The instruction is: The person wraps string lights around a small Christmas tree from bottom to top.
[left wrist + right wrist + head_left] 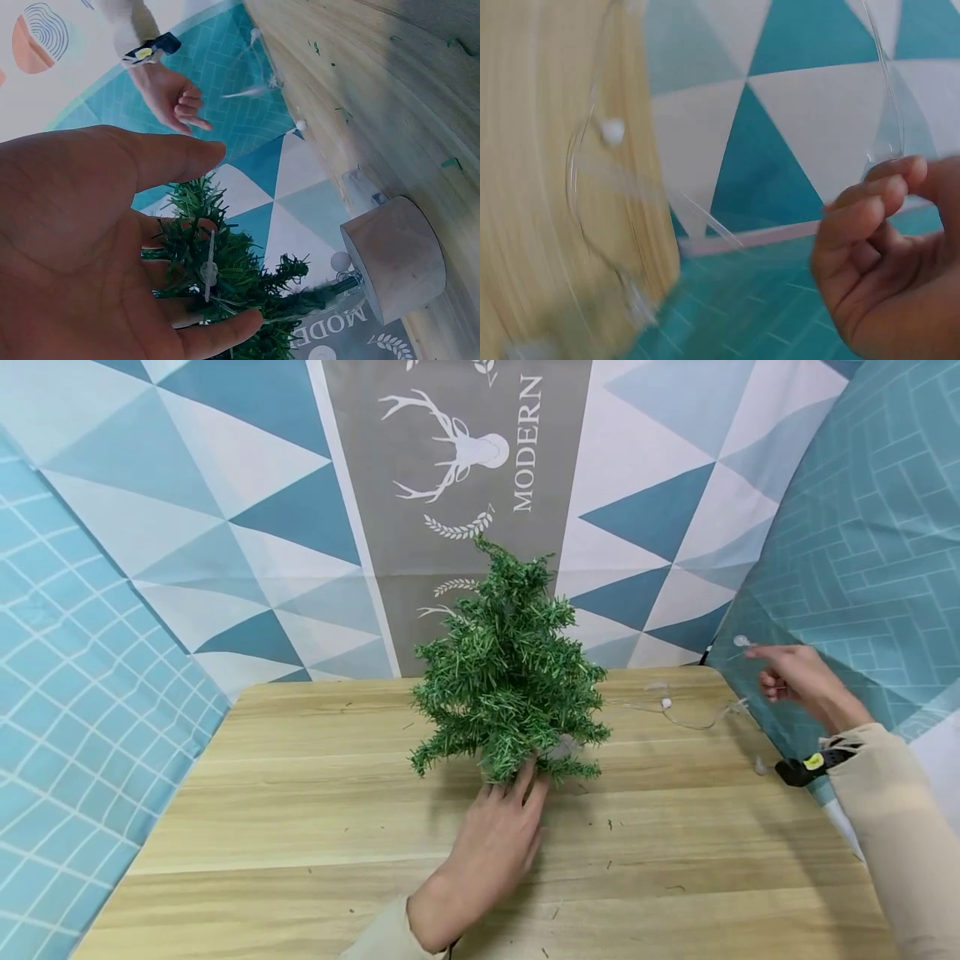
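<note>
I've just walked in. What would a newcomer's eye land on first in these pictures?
Probably the bushy green tree on the wooden table, with the left hand at its lower front branches. Next, the white deer head printed sideways on the cloth behind it. Then the right hand, out past the table's right edge, pinching a clear strand.

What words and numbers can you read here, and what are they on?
"MODERN": sideways on the grey wall panel; part of it shows upside down in the left wrist view.
Yellow label on the black wrist strap: too small to read.
No numbers I can read.
</note>
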